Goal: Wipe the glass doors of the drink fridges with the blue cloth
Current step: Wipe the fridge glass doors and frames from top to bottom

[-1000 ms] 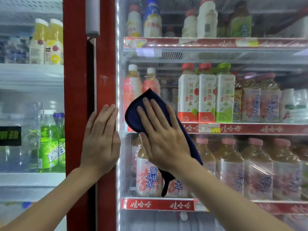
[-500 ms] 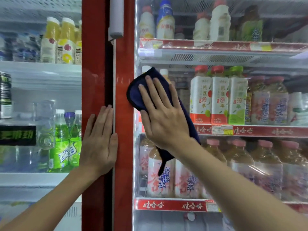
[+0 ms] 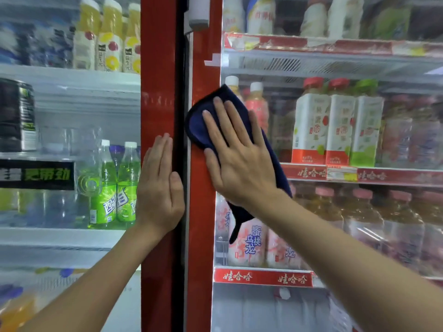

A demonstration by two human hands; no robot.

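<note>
The right hand [image 3: 239, 161] pressed the blue cloth [image 3: 197, 127] flat, fingers [image 3: 221, 116] straight, across the red frame [image 3: 201, 236] and the edge of the glass door [image 3: 323, 224]. The left hand [image 3: 159, 188] lay flat on the neighbouring frame. Wiping seemed underway; the next move probably called for sweeping rightward over the glass.

White shelves [image 3: 72, 79], bottled drinks [image 3: 311, 125] (many labels blurred), red price strips [image 3: 261, 277]
</note>
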